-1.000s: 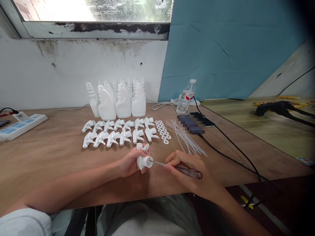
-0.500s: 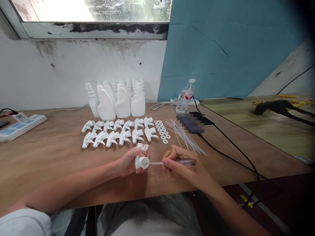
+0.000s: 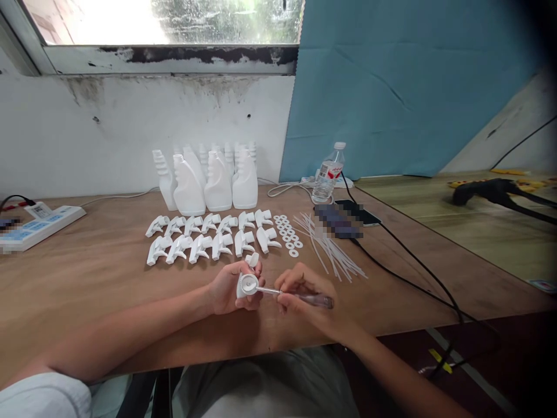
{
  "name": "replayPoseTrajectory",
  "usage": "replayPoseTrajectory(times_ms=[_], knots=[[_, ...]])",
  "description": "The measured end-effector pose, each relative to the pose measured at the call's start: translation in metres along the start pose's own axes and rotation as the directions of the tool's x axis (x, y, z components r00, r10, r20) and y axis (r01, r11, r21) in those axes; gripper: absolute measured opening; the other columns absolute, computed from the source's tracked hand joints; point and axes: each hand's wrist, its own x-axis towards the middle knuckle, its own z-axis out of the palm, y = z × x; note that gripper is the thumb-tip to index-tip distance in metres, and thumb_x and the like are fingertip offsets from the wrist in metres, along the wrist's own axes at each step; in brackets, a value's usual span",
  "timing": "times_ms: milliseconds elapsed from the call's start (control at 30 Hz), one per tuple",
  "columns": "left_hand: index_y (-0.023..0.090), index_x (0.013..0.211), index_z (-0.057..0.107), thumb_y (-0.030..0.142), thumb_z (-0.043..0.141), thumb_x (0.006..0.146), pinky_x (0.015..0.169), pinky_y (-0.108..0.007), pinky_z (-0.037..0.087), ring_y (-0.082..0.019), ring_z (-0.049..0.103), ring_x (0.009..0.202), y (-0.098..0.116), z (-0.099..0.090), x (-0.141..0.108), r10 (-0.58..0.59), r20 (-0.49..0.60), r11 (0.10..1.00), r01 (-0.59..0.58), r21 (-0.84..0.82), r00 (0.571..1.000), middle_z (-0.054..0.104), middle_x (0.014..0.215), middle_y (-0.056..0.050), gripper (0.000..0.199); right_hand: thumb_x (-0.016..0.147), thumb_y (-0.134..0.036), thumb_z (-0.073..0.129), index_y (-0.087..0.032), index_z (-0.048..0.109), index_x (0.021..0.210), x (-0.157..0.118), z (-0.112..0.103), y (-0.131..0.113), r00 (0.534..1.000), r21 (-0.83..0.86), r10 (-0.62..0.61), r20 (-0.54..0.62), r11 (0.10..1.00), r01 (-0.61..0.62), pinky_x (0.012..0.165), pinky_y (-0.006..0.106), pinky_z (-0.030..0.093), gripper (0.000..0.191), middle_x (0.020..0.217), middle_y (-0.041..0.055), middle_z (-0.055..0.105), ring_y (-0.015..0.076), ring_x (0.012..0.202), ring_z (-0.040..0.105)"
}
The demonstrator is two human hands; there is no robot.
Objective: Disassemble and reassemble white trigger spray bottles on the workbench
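Note:
My left hand is closed round a white trigger spray head, its round cap opening turned toward me and to the right. In my right hand is a screwdriver with a clear handle, its thin metal shaft pointing left. The tip meets the cap opening; how far inside it reaches I cannot tell. Beyond my hands lie two rows of white trigger spray heads. To their right are several small white ring washers and a loose bundle of thin white tubes.
White spray bottles without heads stand against the wall. A water bottle, a phone and black cables occupy the right side. At far left lies a power strip. The wooden table's front edge runs close to my body.
The spray head has turned in my left hand, so its cap opening faces me more. My right hand has shifted slightly left, with the screwdriver's handle tilted lower.

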Motion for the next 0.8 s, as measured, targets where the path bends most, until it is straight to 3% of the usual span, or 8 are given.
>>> replayPoseTrajectory(times_ms=[100, 167, 300, 400, 500, 600, 700, 800], knots=[[0.017, 0.074, 0.05, 0.021, 0.047, 0.071, 0.036, -0.021, 0.027, -0.012, 0.04, 0.029, -0.001, -0.002, 0.0, -0.016, -0.058, 1.0, 0.015, -0.022, 0.998, 0.056, 0.051, -0.001, 0.006, 0.088, -0.023, 0.058, -0.019, 0.055, 0.112, -0.001, -0.001, 0.001, 0.978, -0.305, -0.175, 0.114, 0.931, 0.202, 0.091, 0.034, 0.052, 0.024, 0.116, 0.0106, 0.06, 0.0195, 0.11, 0.059], [0.016, 0.073, 0.05, 0.022, 0.048, 0.07, 0.035, -0.021, 0.028, -0.012, 0.042, 0.029, -0.001, -0.003, 0.001, -0.041, -0.108, 0.999, 0.038, -0.033, 0.993, 0.056, 0.051, -0.002, 0.007, 0.09, -0.021, 0.053, -0.018, 0.049, 0.129, 0.001, -0.002, 0.0, 0.923, -0.448, -0.276, 0.266, 0.813, 0.373, 0.103, 0.039, 0.044, 0.039, 0.135, 0.0142, 0.051, 0.0227, 0.127, 0.048], [0.017, 0.075, 0.05, 0.018, 0.05, 0.069, 0.032, -0.019, 0.026, -0.012, 0.042, 0.031, -0.001, -0.001, 0.001, -0.062, -0.193, 0.997, 0.053, -0.048, 0.979, 0.05, 0.049, 0.002, 0.006, 0.091, -0.015, 0.05, -0.014, 0.049, 0.132, 0.007, -0.003, 0.0, 0.779, -0.56, -0.416, 0.47, 0.542, 0.627, 0.102, 0.043, 0.045, 0.041, 0.135, 0.0172, 0.054, 0.0245, 0.127, 0.049], [0.018, 0.076, 0.05, 0.017, 0.051, 0.068, 0.031, -0.018, 0.026, -0.013, 0.042, 0.031, 0.0, 0.002, 0.001, -0.066, -0.214, 0.998, 0.061, -0.031, 0.975, 0.049, 0.048, 0.002, 0.008, 0.094, -0.021, 0.049, -0.011, 0.051, 0.13, 0.008, -0.003, 0.0, 0.736, -0.535, -0.489, 0.468, 0.507, 0.676, 0.095, 0.043, 0.049, 0.038, 0.127, 0.0198, 0.06, 0.025, 0.12, 0.054], [0.017, 0.076, 0.05, 0.018, 0.05, 0.068, 0.033, -0.019, 0.027, -0.014, 0.046, 0.035, -0.001, 0.005, 0.001, -0.062, -0.219, 0.998, 0.061, -0.01, 0.974, 0.053, 0.049, -0.001, 0.008, 0.099, -0.033, 0.039, -0.011, 0.052, 0.13, 0.006, -0.005, -0.005, 0.758, -0.457, -0.511, 0.405, 0.604, 0.653, 0.093, 0.041, 0.05, 0.04, 0.124, 0.0191, 0.062, 0.0232, 0.118, 0.056], [0.017, 0.075, 0.048, 0.02, 0.049, 0.069, 0.034, -0.02, 0.025, -0.014, 0.046, 0.036, -0.001, 0.006, 0.002, -0.059, -0.206, 0.998, 0.06, 0.002, 0.977, 0.055, 0.051, -0.003, 0.006, 0.1, -0.041, 0.036, -0.015, 0.056, 0.128, 0.002, -0.018, -0.013, 0.83, -0.463, -0.449, 0.331, 0.689, 0.557, 0.097, 0.041, 0.049, 0.044, 0.127, 0.0168, 0.061, 0.0235, 0.119, 0.057], [0.018, 0.075, 0.046, 0.019, 0.048, 0.07, 0.036, -0.022, 0.026, -0.013, 0.043, 0.032, -0.002, 0.006, 0.002, -0.025, -0.147, 0.999, 0.03, 0.029, 0.989, 0.056, 0.053, -0.002, 0.005, 0.098, -0.035, 0.042, -0.021, 0.06, 0.123, 0.0, -0.04, -0.015, 0.936, -0.616, -0.318, 0.154, 0.709, 0.342, 0.1, 0.042, 0.047, 0.034, 0.128, 0.0111, 0.061, 0.0233, 0.12, 0.057], [0.018, 0.075, 0.045, 0.02, 0.048, 0.071, 0.038, -0.023, 0.028, -0.013, 0.043, 0.032, -0.002, 0.007, 0.002, -0.014, -0.109, 0.999, 0.019, 0.05, 0.994, 0.056, 0.054, -0.002, 0.005, 0.095, -0.03, 0.049, -0.024, 0.065, 0.114, 0.0, -0.064, -0.004, 0.985, -0.757, -0.172, -0.019, 0.646, 0.098, 0.099, 0.044, 0.047, 0.025, 0.12, 0.0077, 0.066, 0.0241, 0.115, 0.059]])
